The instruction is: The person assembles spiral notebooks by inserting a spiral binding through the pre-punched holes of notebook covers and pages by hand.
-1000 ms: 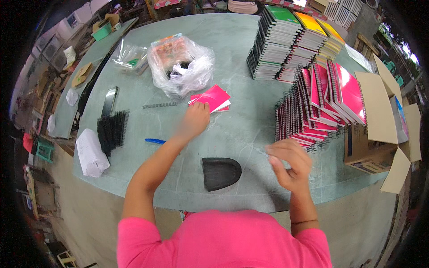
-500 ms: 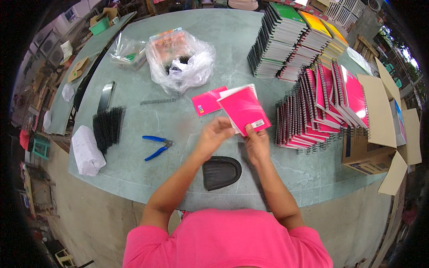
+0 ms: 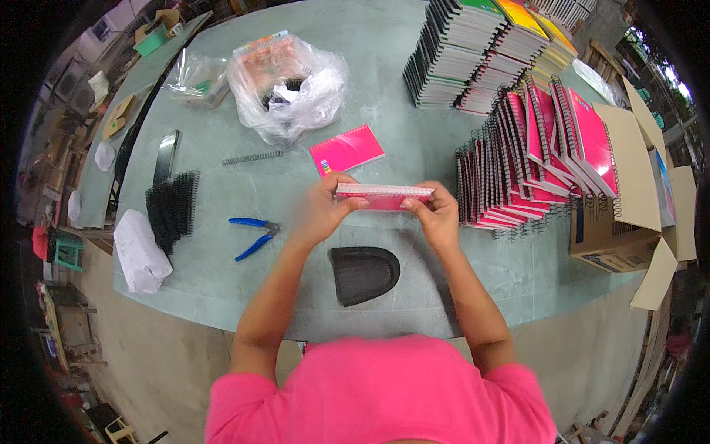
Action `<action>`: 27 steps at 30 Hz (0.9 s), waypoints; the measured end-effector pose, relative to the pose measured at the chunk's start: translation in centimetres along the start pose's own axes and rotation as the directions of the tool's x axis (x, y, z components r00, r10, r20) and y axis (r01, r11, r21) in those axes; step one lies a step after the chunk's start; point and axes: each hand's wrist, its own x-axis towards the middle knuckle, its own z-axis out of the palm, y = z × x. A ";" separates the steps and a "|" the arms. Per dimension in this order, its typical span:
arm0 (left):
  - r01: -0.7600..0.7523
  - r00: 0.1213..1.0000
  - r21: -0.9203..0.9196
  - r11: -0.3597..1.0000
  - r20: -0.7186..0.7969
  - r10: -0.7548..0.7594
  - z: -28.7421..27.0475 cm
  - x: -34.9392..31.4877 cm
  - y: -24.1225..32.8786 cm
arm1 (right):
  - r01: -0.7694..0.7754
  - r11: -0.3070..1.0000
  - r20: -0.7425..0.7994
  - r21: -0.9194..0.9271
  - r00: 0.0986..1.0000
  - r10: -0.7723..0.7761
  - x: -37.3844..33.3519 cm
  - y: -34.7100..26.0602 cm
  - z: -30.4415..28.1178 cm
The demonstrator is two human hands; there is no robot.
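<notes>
Between my two hands is a pink notebook point(image 3: 381, 198) with no spiral in it, held on edge so its white page edge and row of punched holes face up. My left hand point(image 3: 329, 207) grips its left end and my right hand point(image 3: 436, 212) its right end, thumbs on the near cover. Just beyond lies another pink notebook point(image 3: 347, 149), flat on the table. A black curved pad point(image 3: 364, 275) rests below my hands. Blue-handled pliers point(image 3: 253, 237) lie open to the left, and a single black spiral coil point(image 3: 252, 157) lies farther up.
Spiral-bound pink notebooks point(image 3: 510, 170) are piled at right, before tall stacks of notebooks point(image 3: 455, 59) and beside an open cardboard box point(image 3: 610, 237). Leftward are a bunch of black coils point(image 3: 172, 211), a white wrapped bundle point(image 3: 142, 251), a dark flat strip point(image 3: 166, 157) and a plastic bag point(image 3: 288, 89).
The notebook has been tipped from cover-up to on edge and brought nearer to me. My left hand, loose beside it before, now grips its left end.
</notes>
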 end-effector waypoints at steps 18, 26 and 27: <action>-0.229 0.961 0.570 0.789 0.262 0.090 -5.5 0.5 -0.6 | 0.497 0.300 0.485 -0.814 0.866 -0.118 -1.1 -2.7 6.4; 0.038 0.957 0.985 0.167 -0.084 0.277 -12.6 2.8 -5.3 | 0.556 0.293 0.500 -0.778 0.830 -0.248 0.5 -3.7 6.0; 0.020 0.976 0.987 0.160 -0.054 0.213 -12.0 2.0 -4.9 | 0.543 0.285 0.490 -0.790 0.838 -0.240 0.4 -3.9 5.8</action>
